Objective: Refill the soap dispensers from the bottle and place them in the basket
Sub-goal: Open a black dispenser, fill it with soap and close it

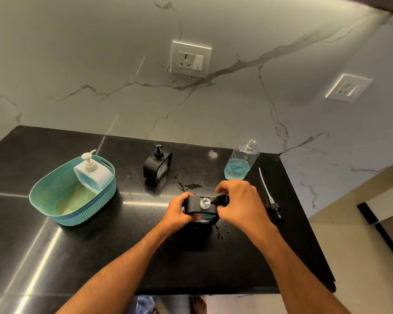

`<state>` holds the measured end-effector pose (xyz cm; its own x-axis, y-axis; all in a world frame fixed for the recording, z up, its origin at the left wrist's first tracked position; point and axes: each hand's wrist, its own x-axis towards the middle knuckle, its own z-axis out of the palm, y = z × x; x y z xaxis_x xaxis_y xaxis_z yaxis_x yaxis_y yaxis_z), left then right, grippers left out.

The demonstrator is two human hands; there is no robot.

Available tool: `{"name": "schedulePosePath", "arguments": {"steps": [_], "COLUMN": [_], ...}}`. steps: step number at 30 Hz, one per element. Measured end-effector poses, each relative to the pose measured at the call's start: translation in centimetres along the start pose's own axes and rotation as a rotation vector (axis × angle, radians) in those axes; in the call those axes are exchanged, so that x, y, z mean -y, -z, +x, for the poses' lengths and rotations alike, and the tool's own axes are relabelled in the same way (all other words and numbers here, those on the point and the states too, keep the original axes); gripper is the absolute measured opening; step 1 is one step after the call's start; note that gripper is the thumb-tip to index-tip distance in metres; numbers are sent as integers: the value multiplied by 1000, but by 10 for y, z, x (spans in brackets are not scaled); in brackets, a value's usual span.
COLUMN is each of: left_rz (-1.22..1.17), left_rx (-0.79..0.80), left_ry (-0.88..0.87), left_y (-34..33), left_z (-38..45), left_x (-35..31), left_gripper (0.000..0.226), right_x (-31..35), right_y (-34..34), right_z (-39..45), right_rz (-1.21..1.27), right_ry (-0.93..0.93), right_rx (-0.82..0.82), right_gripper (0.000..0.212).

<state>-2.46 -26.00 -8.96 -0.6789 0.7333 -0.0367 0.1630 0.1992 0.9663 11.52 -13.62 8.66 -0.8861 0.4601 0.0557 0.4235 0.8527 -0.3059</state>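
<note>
Near the counter's front edge, toward its right side, your left hand (177, 214) curls around the left end of a black rectangular plastic soap dispenser (200, 208) standing on the glossy black stone counter (82, 257); its open threaded neck faces up. Your right hand (238, 203) pinches a black pump head (220, 199) between thumb and fingers, just beside that neck. Small wet patches (191, 186) lie just behind the dispenser. Along the right edge lies a separate black pump with a long white tube (269, 196). Toward the left edge sits a teal oval woven-pattern plastic basket (55, 200) holding a white pump dispenser with blue liquid (93, 175). Toward the back edge stand a second black pump dispenser (157, 165), capped, and, near the back right corner, an uncapped clear faceted bottle partly filled with blue soap (241, 160).
</note>
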Motion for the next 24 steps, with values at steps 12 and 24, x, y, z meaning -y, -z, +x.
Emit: {"name": "schedulePosePath", "arguments": {"steps": [12, 24], "left_rz": [-2, 3], "left_rx": [3, -20], "left_ry": [-23, -43], "left_y": [2, 0], "left_z": [-1, 1], "left_x": [-1, 3], "left_gripper": [54, 51], "right_x": [-6, -11], "right_y": [-54, -72], "right_z": [31, 13], "right_rz": [96, 284], "right_ry": [40, 18], "right_rx": [55, -103], "right_gripper": [56, 98]}}
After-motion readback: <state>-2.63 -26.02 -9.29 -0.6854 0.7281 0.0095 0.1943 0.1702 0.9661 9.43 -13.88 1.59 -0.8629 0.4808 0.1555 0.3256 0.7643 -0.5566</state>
